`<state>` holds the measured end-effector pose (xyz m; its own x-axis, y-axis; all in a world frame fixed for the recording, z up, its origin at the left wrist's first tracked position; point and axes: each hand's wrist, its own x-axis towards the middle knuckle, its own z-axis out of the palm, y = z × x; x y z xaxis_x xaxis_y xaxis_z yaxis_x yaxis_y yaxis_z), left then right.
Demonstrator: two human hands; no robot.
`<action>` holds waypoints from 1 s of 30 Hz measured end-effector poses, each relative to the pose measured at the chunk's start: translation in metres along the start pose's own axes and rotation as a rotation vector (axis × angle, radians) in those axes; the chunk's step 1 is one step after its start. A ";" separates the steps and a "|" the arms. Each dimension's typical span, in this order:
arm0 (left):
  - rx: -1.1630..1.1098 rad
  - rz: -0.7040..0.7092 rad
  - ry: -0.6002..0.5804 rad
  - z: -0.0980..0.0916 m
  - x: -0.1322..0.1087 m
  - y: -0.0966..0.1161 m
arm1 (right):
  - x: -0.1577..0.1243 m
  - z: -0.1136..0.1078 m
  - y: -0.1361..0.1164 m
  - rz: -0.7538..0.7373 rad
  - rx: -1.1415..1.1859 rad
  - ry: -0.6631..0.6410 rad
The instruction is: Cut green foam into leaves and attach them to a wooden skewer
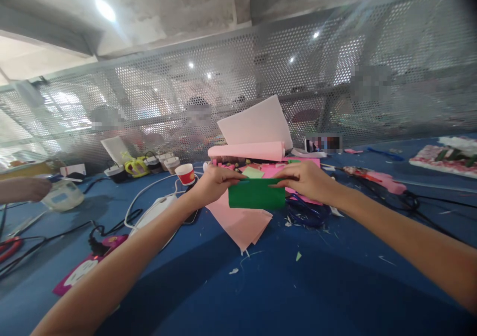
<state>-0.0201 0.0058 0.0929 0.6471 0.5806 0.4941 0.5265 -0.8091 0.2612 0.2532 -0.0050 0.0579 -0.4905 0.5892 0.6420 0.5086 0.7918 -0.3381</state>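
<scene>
A rectangular green sheet [256, 195], which looks like paper, hangs upright between my hands above the table. My left hand [216, 181] pinches its upper left corner. At the upper right corner my right hand [304, 179] grips it, fingers pressed together. Beneath and behind the green sheet lie pale pink sheets [242, 221] with a pointed end toward me. Farther back rests a pink roll [248, 151], and a white sheet [257, 123] leans up behind it. Part of the pile is hidden by the green sheet and my hands.
A pink glue gun [389, 181] with a black cable lies at right. Left stand a red-and-white paper cup [185, 174], a magenta power strip [87, 266] and a clear tub [65, 196] beside another person's hand [32, 189]. Paper scraps dot the blue table [268, 286]. Perforated metal panels rise behind.
</scene>
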 end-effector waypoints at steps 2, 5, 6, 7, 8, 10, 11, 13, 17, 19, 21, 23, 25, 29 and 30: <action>0.015 0.030 0.002 0.001 0.000 0.002 | 0.002 -0.002 -0.004 -0.050 -0.027 -0.085; 0.018 0.053 -0.012 0.001 0.000 0.008 | 0.004 -0.004 -0.015 -0.106 -0.133 -0.188; 0.021 0.057 -0.020 0.002 0.000 0.011 | 0.004 -0.004 -0.018 -0.113 -0.193 -0.213; 0.024 0.062 -0.030 0.002 0.000 0.014 | 0.004 -0.004 -0.022 -0.119 -0.257 -0.232; 0.029 0.071 -0.039 0.001 0.000 0.017 | 0.003 -0.004 -0.024 -0.126 -0.320 -0.248; 0.043 0.102 -0.046 0.000 0.000 0.021 | 0.003 -0.004 -0.028 -0.157 -0.435 -0.262; 0.052 0.122 -0.044 -0.001 -0.001 0.023 | 0.002 -0.003 -0.030 -0.181 -0.492 -0.257; 0.079 0.176 -0.021 -0.004 -0.004 0.023 | 0.002 -0.003 -0.033 -0.251 -0.608 -0.214; 0.225 0.387 0.048 -0.003 -0.021 0.013 | -0.003 0.007 -0.040 -0.449 -0.816 -0.088; 0.349 0.485 0.039 0.004 -0.036 0.007 | -0.008 0.019 -0.041 -0.551 -0.878 -0.072; 0.446 0.584 0.014 0.015 -0.053 0.002 | -0.015 0.034 -0.040 -0.633 -0.893 -0.093; 0.495 0.591 -0.010 0.027 -0.070 0.000 | -0.021 0.047 -0.038 -0.683 -0.863 -0.172; 0.505 0.562 -0.072 0.036 -0.082 0.000 | -0.026 0.056 -0.036 -0.748 -0.810 -0.288; 0.418 0.471 -0.186 0.043 -0.093 0.002 | -0.028 0.062 -0.031 -0.654 -0.659 -0.463; 0.373 0.450 -0.207 0.044 -0.093 0.001 | -0.027 0.062 -0.029 -0.595 -0.603 -0.480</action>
<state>-0.0556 -0.0452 0.0112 0.9243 0.2261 0.3075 0.3103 -0.9142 -0.2608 0.2079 -0.0339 0.0071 -0.9529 0.2279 0.2003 0.2958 0.8447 0.4460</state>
